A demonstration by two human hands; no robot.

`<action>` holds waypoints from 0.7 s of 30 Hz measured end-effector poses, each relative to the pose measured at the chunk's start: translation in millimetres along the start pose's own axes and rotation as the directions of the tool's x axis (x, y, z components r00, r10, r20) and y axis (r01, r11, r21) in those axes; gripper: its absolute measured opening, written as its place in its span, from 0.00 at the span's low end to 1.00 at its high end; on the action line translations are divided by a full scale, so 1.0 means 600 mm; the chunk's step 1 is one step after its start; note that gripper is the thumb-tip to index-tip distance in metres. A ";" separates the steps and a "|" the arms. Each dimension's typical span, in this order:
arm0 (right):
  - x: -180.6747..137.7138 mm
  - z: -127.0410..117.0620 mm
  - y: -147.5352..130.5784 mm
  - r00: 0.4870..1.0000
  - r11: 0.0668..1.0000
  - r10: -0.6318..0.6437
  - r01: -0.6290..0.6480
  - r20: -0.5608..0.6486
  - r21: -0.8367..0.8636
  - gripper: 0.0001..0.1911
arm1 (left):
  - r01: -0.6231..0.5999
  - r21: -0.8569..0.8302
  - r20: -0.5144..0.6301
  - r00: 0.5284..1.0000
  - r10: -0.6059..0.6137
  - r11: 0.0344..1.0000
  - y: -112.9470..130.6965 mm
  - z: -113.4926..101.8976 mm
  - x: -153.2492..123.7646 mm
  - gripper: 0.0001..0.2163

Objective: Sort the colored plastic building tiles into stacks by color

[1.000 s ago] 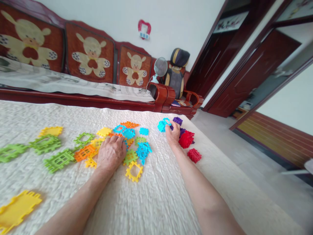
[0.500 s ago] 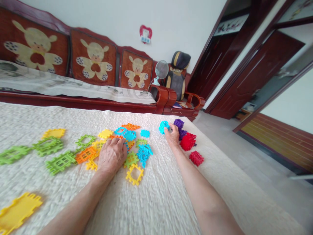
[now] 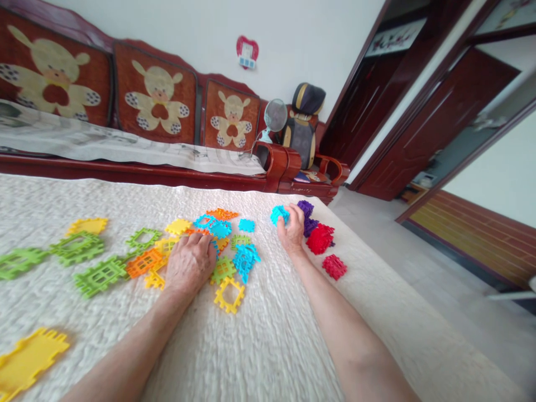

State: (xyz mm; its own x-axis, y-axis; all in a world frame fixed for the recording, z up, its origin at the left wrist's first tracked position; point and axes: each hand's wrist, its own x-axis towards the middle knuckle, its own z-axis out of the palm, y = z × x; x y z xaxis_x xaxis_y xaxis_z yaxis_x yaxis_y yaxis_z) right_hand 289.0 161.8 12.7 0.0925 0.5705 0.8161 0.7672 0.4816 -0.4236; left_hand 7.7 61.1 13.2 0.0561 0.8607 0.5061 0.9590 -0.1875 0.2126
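Note:
Flat plastic interlocking pieces in many colours lie scattered on a cream quilted cover (image 3: 268, 335). My left hand (image 3: 190, 263) rests knuckles-up on the middle heap, fingers curled over yellow and orange pieces (image 3: 144, 261); what it grips is hidden. My right hand (image 3: 291, 228) is closed on a cyan piece (image 3: 279, 214), lifted slightly off the cover. Purple pieces (image 3: 307, 210) and red pieces (image 3: 319, 239) lie just right of that hand. A yellow frame piece (image 3: 229, 294) and a cyan cluster (image 3: 245, 259) lie between my hands.
Green frame pieces (image 3: 98, 274) and yellow ones (image 3: 29, 357) spread to the left. A dark wooden sofa (image 3: 167, 167) with bear-print cushions runs behind the cover. A small fan (image 3: 274, 117) and a padded seat (image 3: 304, 128) stand at its right end. Bare floor and doorways lie right.
My right hand has closed more firmly round the cyan piece and drawn it slightly toward me. My left hand stays on the heap.

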 end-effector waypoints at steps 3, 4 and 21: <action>-0.014 0.000 -0.041 0.985 0.995 -0.103 0.100 0.139 0.024 0.15 | -0.003 0.002 0.012 1.000 0.003 1.000 0.000 -0.001 0.001 0.14; -0.019 0.001 -0.052 0.972 0.992 -0.127 0.122 0.196 0.037 0.15 | -0.003 0.004 0.013 1.000 0.003 1.000 0.000 -0.001 0.001 0.14; -0.052 -0.035 -0.092 0.720 0.877 -0.054 -0.297 0.692 0.378 0.16 | 0.032 -0.013 0.034 0.999 -0.032 0.999 0.003 -0.005 0.001 0.14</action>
State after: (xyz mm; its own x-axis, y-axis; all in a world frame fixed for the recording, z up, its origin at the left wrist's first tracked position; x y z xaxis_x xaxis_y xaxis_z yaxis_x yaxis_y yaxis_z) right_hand 257.0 103.4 19.0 -0.4138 0.8451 0.3383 0.4054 0.5039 -0.7627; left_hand 8.6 60.0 16.4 0.0351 0.8820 0.4700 0.9565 -0.1659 0.2399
